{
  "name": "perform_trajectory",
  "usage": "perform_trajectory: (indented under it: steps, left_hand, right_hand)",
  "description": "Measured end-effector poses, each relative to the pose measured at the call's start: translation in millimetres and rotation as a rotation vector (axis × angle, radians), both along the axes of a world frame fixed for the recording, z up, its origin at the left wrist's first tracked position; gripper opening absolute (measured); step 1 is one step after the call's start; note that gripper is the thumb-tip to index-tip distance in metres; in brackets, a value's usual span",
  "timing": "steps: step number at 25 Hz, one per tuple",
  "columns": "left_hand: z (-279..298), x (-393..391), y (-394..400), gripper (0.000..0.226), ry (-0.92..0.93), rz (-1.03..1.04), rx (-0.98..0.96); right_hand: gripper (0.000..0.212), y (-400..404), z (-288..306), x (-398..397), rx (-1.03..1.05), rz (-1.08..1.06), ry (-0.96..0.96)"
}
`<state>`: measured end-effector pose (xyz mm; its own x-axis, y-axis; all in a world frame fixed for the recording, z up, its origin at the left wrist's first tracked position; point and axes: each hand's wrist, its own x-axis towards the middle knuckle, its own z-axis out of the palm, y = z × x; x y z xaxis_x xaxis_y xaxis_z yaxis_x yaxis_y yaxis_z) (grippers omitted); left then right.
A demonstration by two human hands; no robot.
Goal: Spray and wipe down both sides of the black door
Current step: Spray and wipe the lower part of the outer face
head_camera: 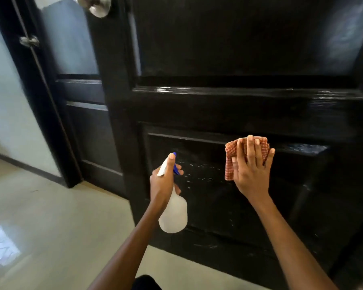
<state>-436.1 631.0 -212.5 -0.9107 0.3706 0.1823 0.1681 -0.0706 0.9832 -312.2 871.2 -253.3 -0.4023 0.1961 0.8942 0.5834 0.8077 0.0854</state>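
While the left hand [164, 181] grips the neck of a white spray bottle [173, 214], its fingers [177, 171] curled round the blue trigger and the nozzle aimed at the lower recessed panel, the right hand [250, 170] presses a folded orange checked cloth [231, 162] flat against the black door [228, 105], fingers straight and spread over the fabric near the panel's upper moulding; fine droplets speckle the panel between the two hands, and a metal knob [96, 5] shows at the upper left, above a glossy tiled floor [50, 216]. Likely hazards: spray left unwiped may run down and streak the gloss, or drip onto the floor; pressure from the cloth may swing the door, since it stands ajar; the far side appears not yet reached
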Motion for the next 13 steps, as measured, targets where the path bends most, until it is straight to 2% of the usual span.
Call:
perform_trajectory:
  steps: [6,13]
  left_hand:
    - [2.6,68.0,59.7,0.058,0.019,-0.264,-0.029]
    - [1.9,90.7,75.1,0.062,0.074,-0.330,-0.060]
  right_hand:
    - [0.060,27.5,-8.9,76.3,-0.262,-0.265,0.297]
    - [0.050,17.3,-3.9,73.3,-0.285,-0.236,0.536]
